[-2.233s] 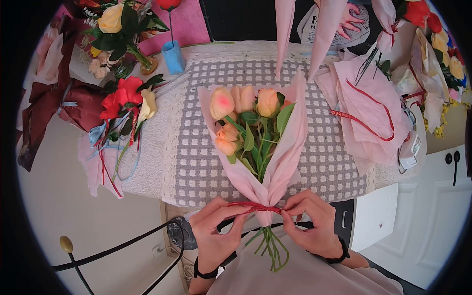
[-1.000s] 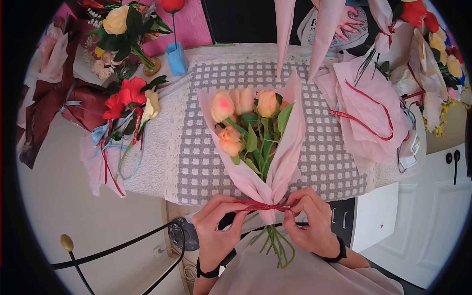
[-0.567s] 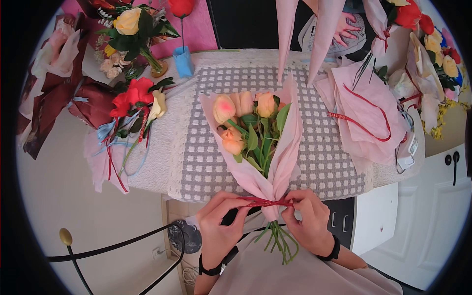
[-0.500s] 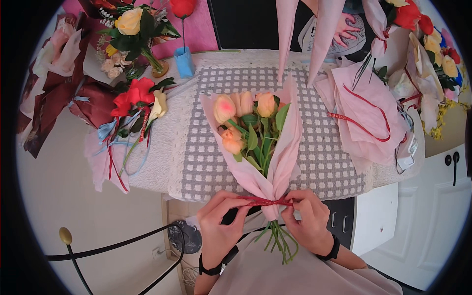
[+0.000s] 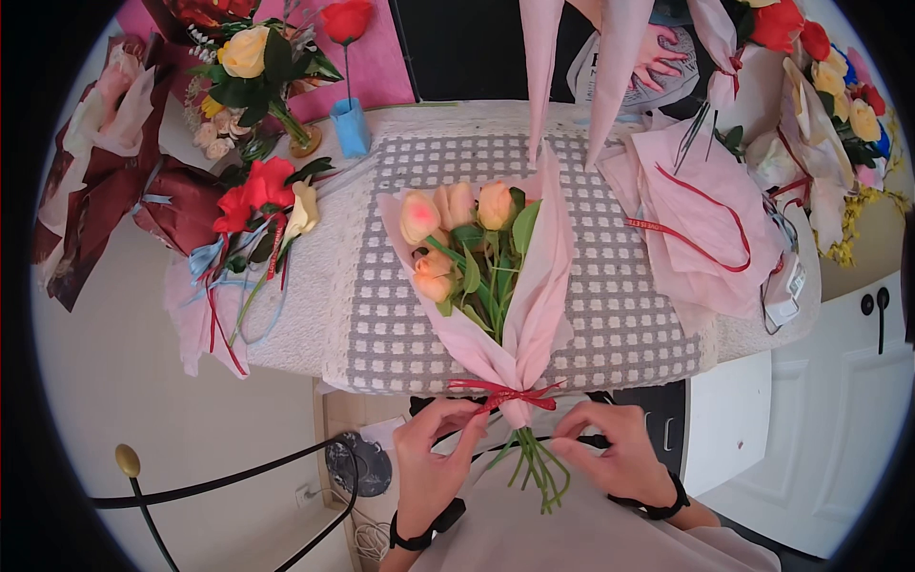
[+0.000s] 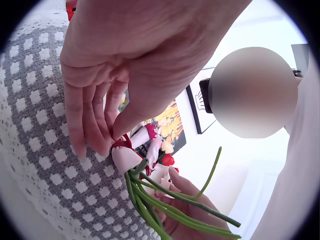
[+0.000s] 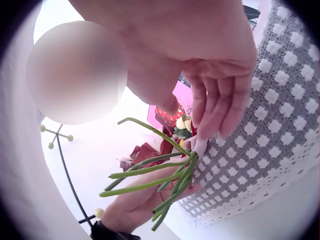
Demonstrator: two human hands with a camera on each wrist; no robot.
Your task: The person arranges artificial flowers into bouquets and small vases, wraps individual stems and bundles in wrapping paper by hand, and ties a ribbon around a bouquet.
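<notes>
A bouquet of peach roses and tulips (image 5: 419,217) in pink wrapping paper (image 5: 538,319) lies with its blooms on the checked mat. A red ribbon (image 5: 505,394) is tied in a bow round the paper's gathered neck, and bare green stems (image 5: 538,467) stick out below over the person's lap. My left hand (image 5: 429,462) pinches the ribbon at the left of the neck between thumb and fingers. To the right of the stems, my right hand (image 5: 620,453) is off the ribbon, its fingers loosely bent and holding nothing. In the right wrist view the stems (image 7: 150,175) pass below that hand.
Pink paper sheets (image 5: 701,229) with a loose red ribbon lie at the right. Red flowers (image 5: 257,195) and ribbons lie at the left, near a blue holder (image 5: 351,129) with a red rose. Pink paper cones (image 5: 610,86) hang at the back. The mat's front edge borders the lap.
Earlier both hands held the bow's sides taut. Now the right hand has let go and moved down, and the left hand has lowered slightly. The bouquet appears shifted left in view.
</notes>
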